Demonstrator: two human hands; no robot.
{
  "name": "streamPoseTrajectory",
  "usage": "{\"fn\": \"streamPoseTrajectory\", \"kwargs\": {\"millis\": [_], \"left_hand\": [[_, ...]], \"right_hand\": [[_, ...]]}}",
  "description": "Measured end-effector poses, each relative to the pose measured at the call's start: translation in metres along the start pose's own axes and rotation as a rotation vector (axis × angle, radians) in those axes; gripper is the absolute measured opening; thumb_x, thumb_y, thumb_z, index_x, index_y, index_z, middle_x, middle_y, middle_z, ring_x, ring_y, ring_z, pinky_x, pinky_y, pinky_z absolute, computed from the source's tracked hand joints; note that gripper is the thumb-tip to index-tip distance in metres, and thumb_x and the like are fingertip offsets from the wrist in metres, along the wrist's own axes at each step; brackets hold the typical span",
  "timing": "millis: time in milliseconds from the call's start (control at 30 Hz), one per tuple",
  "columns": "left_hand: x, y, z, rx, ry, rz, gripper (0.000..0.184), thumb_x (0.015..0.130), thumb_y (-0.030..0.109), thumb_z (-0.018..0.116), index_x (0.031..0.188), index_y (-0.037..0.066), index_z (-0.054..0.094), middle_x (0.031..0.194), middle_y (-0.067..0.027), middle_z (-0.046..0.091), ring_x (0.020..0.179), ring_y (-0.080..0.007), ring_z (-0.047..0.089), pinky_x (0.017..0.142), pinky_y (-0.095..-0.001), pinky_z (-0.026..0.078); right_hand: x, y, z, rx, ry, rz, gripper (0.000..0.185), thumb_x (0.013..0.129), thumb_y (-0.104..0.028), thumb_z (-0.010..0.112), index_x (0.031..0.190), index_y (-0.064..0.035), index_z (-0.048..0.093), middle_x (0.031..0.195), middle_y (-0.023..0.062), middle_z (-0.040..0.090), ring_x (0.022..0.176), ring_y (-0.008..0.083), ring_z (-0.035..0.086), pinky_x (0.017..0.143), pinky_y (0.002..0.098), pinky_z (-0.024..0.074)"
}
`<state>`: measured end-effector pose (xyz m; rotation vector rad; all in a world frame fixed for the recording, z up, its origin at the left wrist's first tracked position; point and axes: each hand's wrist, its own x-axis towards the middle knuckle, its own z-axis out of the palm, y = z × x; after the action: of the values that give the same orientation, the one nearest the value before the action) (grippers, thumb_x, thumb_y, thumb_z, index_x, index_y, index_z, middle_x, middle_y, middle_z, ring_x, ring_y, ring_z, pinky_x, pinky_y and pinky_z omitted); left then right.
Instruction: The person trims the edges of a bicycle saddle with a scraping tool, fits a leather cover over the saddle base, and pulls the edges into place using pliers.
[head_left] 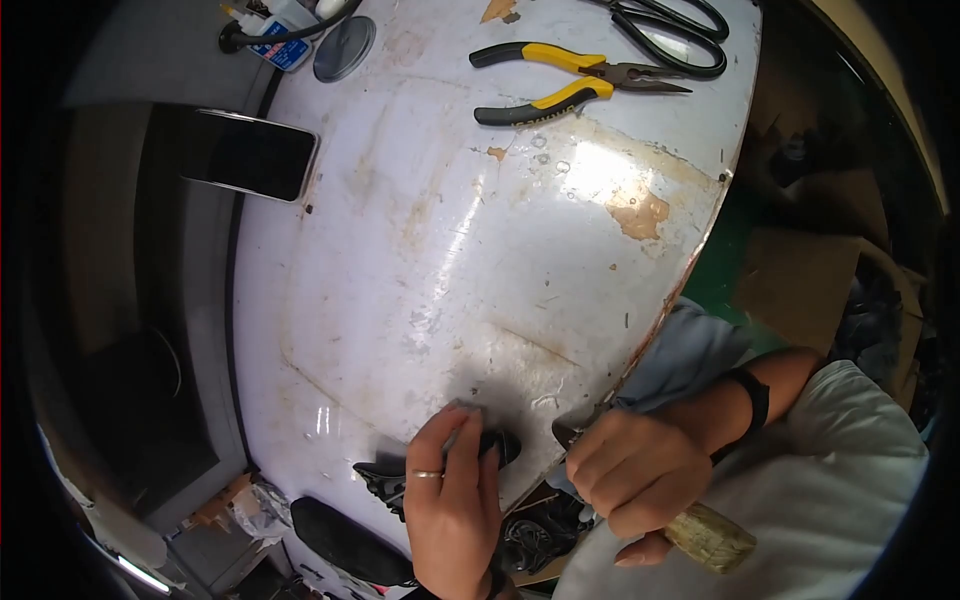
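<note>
My left hand (455, 505), with a ring on one finger, lies over a small black object (383, 483) at the table's near edge. Its fingers press on the object and cover its middle, and dark parts show on both sides. My right hand (635, 470) is closed around a tool with a worn wooden handle (715, 540). The handle sticks out below the fist, and a dark tip (565, 432) shows on the other side, close to the table edge. The tip is a short distance to the right of the black object, apart from it.
On the worn white table (370, 270) lie yellow-black pliers (580, 80), black-handled scissors (680, 35), a phone (250, 155), a round lid (345, 50) and a glue bottle (285, 45). A black shoe-like piece (345, 540) is at the bottom. A cardboard box (800, 285) stands right.
</note>
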<state>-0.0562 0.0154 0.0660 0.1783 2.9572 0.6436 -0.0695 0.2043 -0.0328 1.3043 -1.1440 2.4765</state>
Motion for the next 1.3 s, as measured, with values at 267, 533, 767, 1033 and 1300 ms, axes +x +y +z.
{"fn": "streamPoseTrajectory", "kwargs": {"millis": [267,533,767,1033,1300], "left_hand": [[-0.011,-0.021,0.018,0.189,0.042,0.141,0.023,0.082,-0.006,0.074,0.105,0.001,0.071,0.100,-0.0136,0.070,0.084,-0.0340,0.068,0.071,-0.0428,0.056],[-0.017,-0.026,0.019,0.020,0.158,0.166,0.028,0.077,-0.009,0.071,0.103,0.002,0.070,0.105,-0.0136,0.069,0.089,-0.0352,0.068,0.074,-0.0427,0.056],[-0.003,0.006,0.006,0.002,0.006,0.063,0.025,0.075,-0.003,0.074,0.099,0.000,0.067,0.104,-0.0157,0.067,0.091,-0.0357,0.066,0.076,-0.0422,0.055],[-0.018,0.008,0.029,-0.069,0.192,-0.178,0.023,0.074,-0.007,0.082,0.087,0.005,0.068,0.104,-0.0088,0.065,0.098,-0.0309,0.061,0.086,-0.0421,0.051],[-0.020,0.006,0.039,0.031,0.260,-0.034,0.012,0.088,-0.001,0.078,0.085,0.001,0.067,0.101,-0.0128,0.060,0.100,-0.0332,0.062,0.095,-0.0523,0.051]], "right_hand": [[0.000,0.004,-0.003,0.015,0.059,-0.023,0.021,0.094,-0.009,0.072,0.084,-0.0014,0.056,0.069,0.0047,0.054,0.054,0.0214,0.054,0.052,0.0356,0.0494],[0.001,0.005,-0.004,0.018,0.024,-0.029,0.022,0.094,-0.009,0.073,0.082,-0.0010,0.056,0.069,0.0041,0.052,0.053,0.0213,0.053,0.051,0.0355,0.0470],[-0.002,0.003,-0.003,0.000,0.032,-0.033,0.022,0.095,-0.010,0.071,0.082,-0.0009,0.056,0.070,0.0048,0.052,0.054,0.0222,0.053,0.051,0.0365,0.0462],[-0.001,0.003,-0.002,-0.026,0.014,-0.031,0.025,0.098,-0.011,0.069,0.079,-0.0022,0.054,0.069,0.0051,0.049,0.056,0.0228,0.052,0.051,0.0369,0.0450],[0.004,0.016,0.006,-0.031,0.025,-0.044,0.027,0.100,-0.010,0.065,0.076,-0.0024,0.052,0.068,0.0057,0.045,0.054,0.0226,0.050,0.048,0.0353,0.0386]]}}
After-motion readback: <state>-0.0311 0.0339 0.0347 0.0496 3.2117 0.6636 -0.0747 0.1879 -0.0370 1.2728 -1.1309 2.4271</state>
